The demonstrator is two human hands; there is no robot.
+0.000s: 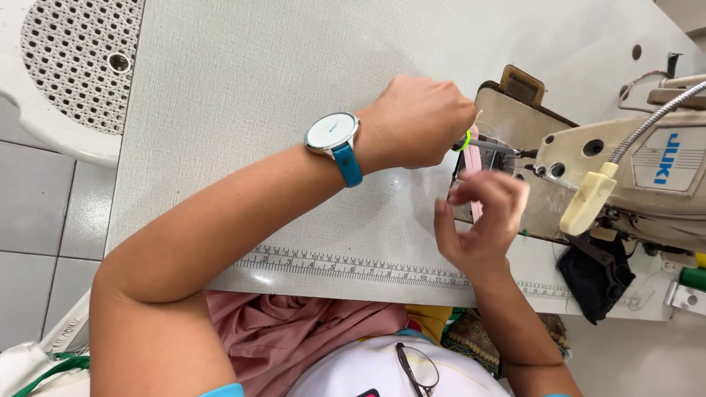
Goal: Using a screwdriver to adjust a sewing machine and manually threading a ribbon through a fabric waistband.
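A narrow pink strip point(475, 170) is laid on the metal plate under the needle area of a cream sewing machine point(632, 169), at the right end of the table. It is pinned down at its near end by the fingertips of the right hand point(482, 220), whose fingers are bent and loosely spread over it. A slim metal tool with a neon-green grip point(471, 142) is gripped in the left hand point(419, 121), which is closed in a fist around it, with the tool's tip pointed toward the needle area just above the strip. A round white-faced watch with a blue strap point(334, 140) is worn on the left wrist. A printed ruler scale point(353, 266) is seen along the near edge of the pale grey table point(257, 81). Pink fabric point(294, 327) is bunched in the lap below, folded glasses point(419, 367) are hung at the chest, and a white perforated plastic seat point(70, 59) is seen at upper left.
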